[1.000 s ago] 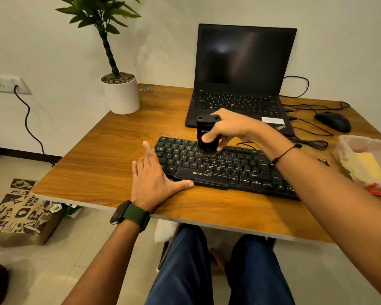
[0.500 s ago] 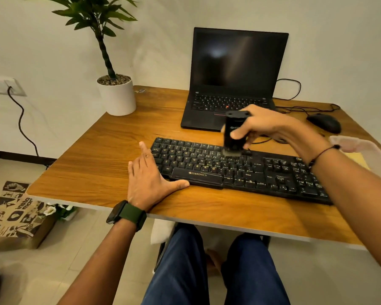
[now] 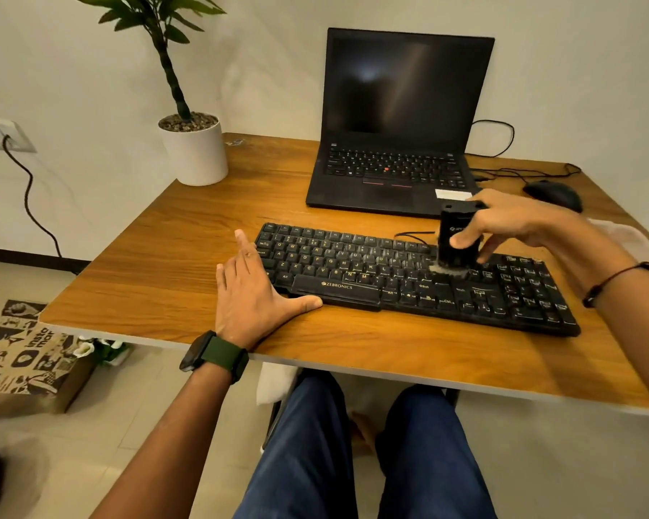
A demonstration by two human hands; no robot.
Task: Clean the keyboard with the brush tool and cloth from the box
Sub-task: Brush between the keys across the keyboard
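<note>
A black Zebronics keyboard (image 3: pixel 390 279) lies across the wooden desk (image 3: pixel 173 264) in front of me. My right hand (image 3: pixel 514 226) grips a black upright brush tool (image 3: pixel 454 237), whose pale bristles press on the keys right of the letter block. My left hand (image 3: pixel 255 294) lies flat on the desk, fingers straight, thumb along the keyboard's front left edge. The box (image 3: pixel 630 237) shows only as a pale sliver at the right behind my right arm; the cloth is hidden.
An open black laptop (image 3: pixel 398 144) stands behind the keyboard, a black mouse (image 3: pixel 555 194) and cables to its right. A white potted plant (image 3: pixel 193 147) sits at the back left corner. A printed paper bag (image 3: pixel 23 354) lies on the floor left.
My right hand has swept the brush tool rightward along the keyboard, from the left-centre keys to right of the letters. The left hand stayed put; the view shifted left.
</note>
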